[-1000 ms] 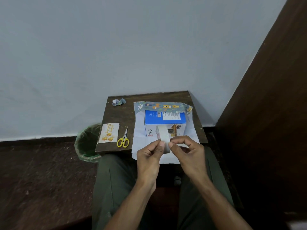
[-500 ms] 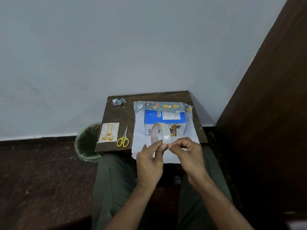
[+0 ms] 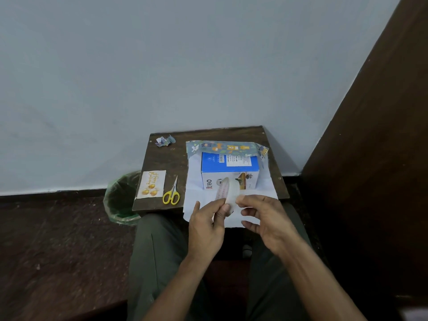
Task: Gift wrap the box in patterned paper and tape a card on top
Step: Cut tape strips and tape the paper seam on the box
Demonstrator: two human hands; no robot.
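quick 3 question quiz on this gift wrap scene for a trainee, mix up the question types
1. True or false: the scissors lie between the card and the wrapping paper.
2. Which hand holds the tape roll? A) left hand B) right hand
3. Fill in: the box sits on the ____ side of the paper.

Key: 1 true; 2 A, while the right hand's fingertips pick at its edge; 3 white.

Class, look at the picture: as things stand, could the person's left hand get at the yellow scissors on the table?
Probably yes: the scissors lie uncovered beside the card, but the left hand must first release the tape roll.
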